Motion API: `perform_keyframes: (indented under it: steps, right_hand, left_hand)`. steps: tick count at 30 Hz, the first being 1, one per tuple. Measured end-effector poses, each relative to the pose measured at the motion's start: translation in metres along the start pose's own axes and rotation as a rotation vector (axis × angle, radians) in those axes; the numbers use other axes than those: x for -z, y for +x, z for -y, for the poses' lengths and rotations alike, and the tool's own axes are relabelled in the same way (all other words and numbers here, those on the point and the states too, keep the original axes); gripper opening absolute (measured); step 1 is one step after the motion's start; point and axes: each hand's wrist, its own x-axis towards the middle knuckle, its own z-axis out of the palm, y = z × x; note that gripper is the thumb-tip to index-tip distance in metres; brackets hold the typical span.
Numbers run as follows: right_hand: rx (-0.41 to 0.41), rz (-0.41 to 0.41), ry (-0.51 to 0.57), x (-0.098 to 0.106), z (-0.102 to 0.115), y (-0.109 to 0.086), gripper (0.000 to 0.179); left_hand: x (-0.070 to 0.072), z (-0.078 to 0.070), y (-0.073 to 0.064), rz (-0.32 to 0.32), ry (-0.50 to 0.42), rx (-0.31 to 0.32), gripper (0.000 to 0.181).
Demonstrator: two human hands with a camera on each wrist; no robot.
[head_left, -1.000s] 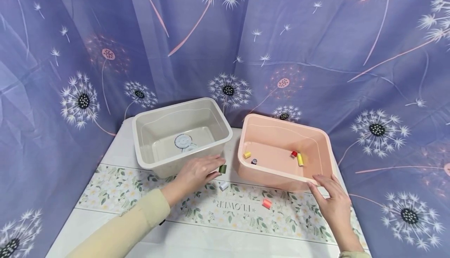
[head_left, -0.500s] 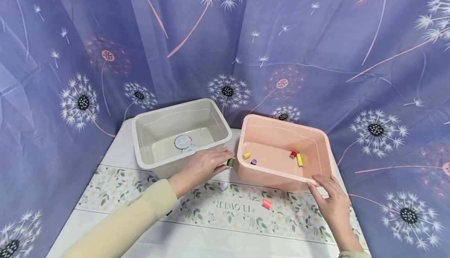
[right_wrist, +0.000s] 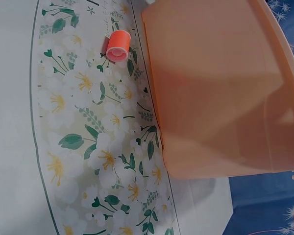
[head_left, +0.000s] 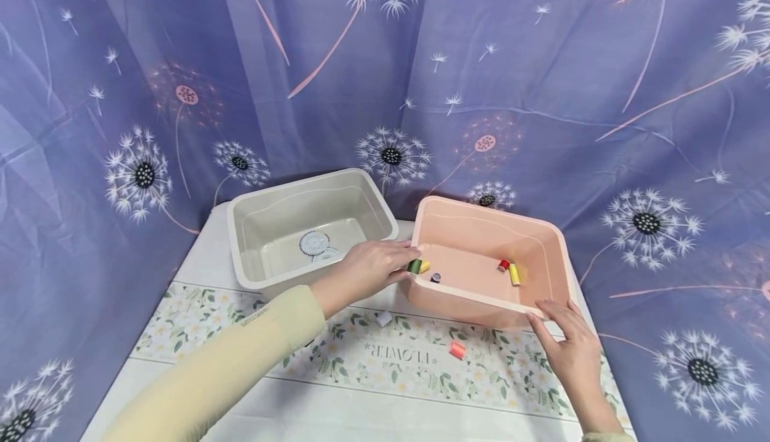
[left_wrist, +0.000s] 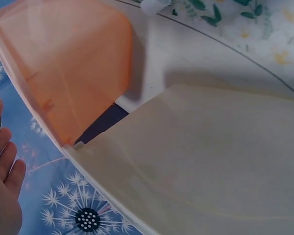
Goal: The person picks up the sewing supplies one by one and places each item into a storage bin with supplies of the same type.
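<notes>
Dandelion-printed cloth is hanging behind the tabletop; towards its far left corner the gray bin is standing, and towards its far right the pink bin; the left hand is pinching a green spool at the pink bin's left wall, contact unclear; clearing the rim and letting go low would probably be limiting any rolling; the right hand is gripping the near rim, presumably steadying it; inside, a small yellow spool, a dark spool, a red spool and a long yellow spool are lying; the gray bin is holding pin discs; nearer the tabletop's near edge, a white spool and an orange spool are resting.
</notes>
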Motion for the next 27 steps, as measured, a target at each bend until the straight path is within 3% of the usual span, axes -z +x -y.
perform_keyframes:
  steps: [6, 18, 27]
  right_hand:
    - [-0.006, -0.001, -0.001, 0.000, -0.001, -0.002, 0.037]
    - [0.033, -0.034, 0.011, 0.001, -0.003, -0.001, 0.037]
    - [0.024, -0.026, 0.016, 0.003, -0.004, -0.002, 0.036]
  left_hand:
    - [-0.005, -0.004, 0.017, 0.040, 0.005, -0.018, 0.040]
    - [-0.010, -0.006, 0.044, 0.138, 0.094, 0.009, 0.037]
    - [-0.018, -0.004, 0.067, 0.188, 0.126, 0.008, 0.016]
